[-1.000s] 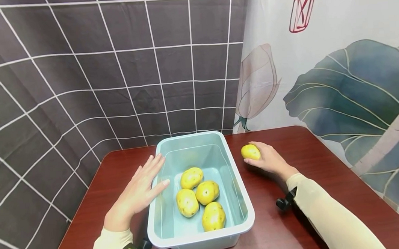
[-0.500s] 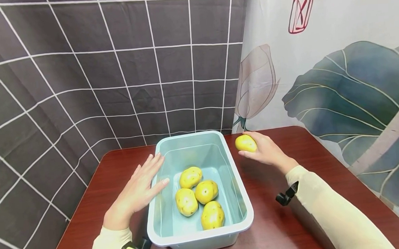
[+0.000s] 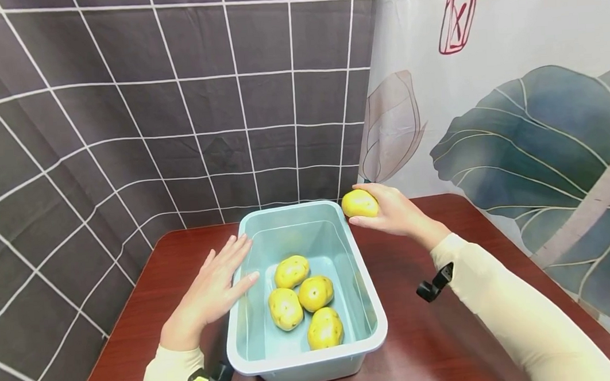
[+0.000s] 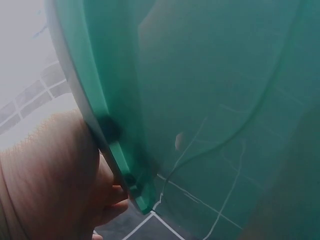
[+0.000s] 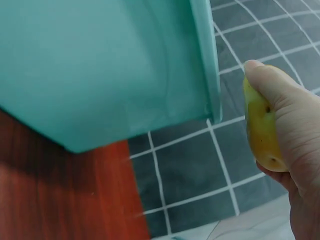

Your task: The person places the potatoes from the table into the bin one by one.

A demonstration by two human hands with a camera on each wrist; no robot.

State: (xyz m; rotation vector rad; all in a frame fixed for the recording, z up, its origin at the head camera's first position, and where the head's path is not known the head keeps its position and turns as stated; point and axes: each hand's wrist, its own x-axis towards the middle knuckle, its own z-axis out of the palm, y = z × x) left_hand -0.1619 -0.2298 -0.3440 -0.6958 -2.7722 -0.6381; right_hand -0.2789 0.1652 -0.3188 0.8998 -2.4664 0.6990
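Observation:
My right hand (image 3: 395,210) grips a yellow potato (image 3: 360,203), held in the air beside the far right corner of a light blue plastic bin (image 3: 368,279). In the right wrist view the thumb and fingers wrap round the potato (image 5: 261,131), to the right of the bin's wall (image 5: 125,75). On the bin's left rim rests my left hand (image 3: 209,287), its fingers straight and the thumb over the inside. Several potatoes (image 3: 316,293) lie together on the bin's floor. The left wrist view shows the left hand (image 4: 55,160) against the bin's outer wall (image 4: 210,90).
The bin stands on a dark red wooden table (image 3: 416,334). A dark grey curtain with white grid lines (image 3: 269,100) hangs behind and to the left. On the right hangs a white curtain with lotus prints (image 3: 432,51). Each wrist wears a small black camera (image 3: 435,282).
My right hand has lifted the potato off the table and brought it up and leftward to the bin's far right corner. The left hand has stayed at the left rim.

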